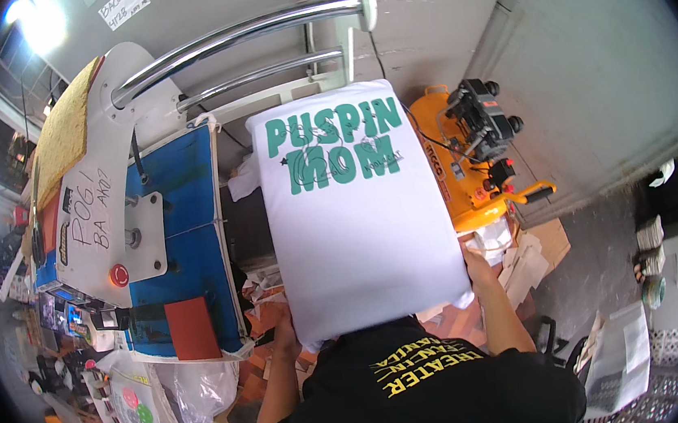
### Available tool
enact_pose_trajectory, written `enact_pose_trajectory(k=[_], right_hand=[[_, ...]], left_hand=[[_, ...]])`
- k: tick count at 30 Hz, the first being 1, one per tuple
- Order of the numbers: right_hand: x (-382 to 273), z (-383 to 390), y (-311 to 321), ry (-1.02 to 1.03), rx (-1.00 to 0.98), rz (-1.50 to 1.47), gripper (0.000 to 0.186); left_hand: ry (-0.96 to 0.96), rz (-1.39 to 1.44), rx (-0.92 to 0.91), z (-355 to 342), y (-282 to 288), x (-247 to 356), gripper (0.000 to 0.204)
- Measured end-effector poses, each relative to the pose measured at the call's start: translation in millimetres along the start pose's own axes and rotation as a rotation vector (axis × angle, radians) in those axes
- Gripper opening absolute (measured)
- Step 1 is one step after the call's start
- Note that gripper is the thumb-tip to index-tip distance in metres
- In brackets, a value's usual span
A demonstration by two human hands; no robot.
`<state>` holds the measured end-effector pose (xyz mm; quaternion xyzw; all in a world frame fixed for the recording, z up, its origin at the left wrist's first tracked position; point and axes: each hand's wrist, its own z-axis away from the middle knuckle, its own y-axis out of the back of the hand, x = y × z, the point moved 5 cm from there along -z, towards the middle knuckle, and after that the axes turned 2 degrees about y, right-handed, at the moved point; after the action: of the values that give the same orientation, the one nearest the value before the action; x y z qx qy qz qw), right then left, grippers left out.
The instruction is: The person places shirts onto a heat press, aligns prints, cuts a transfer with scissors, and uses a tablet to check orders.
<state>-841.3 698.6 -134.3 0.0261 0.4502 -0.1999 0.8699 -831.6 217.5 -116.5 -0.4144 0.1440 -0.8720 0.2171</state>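
Observation:
A white T-shirt [359,250] with green block lettering and a thin dark line drawing lies smooth over the flat bed of a heat press. Against its near left edge is my left hand [284,331], closed on the cloth, its fingers largely hidden. On the other side, my right hand [476,267] grips the shirt near the lower right corner, fingers partly tucked behind the edge. The press's upper plate [96,227], white with a blue underside layer, is swung out to the left of the shirt.
Chrome bars [241,41] span above the bed's far side. A yellow air compressor [439,145] with a black motor stands close on the right. Flattened cardboard [550,244] and papers litter the floor. A red square pad [191,329] and clear plastic bags [197,388] are at left.

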Motion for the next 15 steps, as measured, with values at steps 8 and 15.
enact_pose_trajectory(k=[8, 15], right_hand=[[-35.2, 11.7, 20.2, 0.275, 0.46, 0.793, 0.045], [-49.4, 36.3, 15.1, 0.28, 0.466, 0.741, 0.043]], left_hand=[[-0.509, -0.517, 0.445, 25.5, 36.7, 18.2, 0.036], [-0.324, -0.606, 0.419, 24.3, 40.4, 9.9, 0.037]])
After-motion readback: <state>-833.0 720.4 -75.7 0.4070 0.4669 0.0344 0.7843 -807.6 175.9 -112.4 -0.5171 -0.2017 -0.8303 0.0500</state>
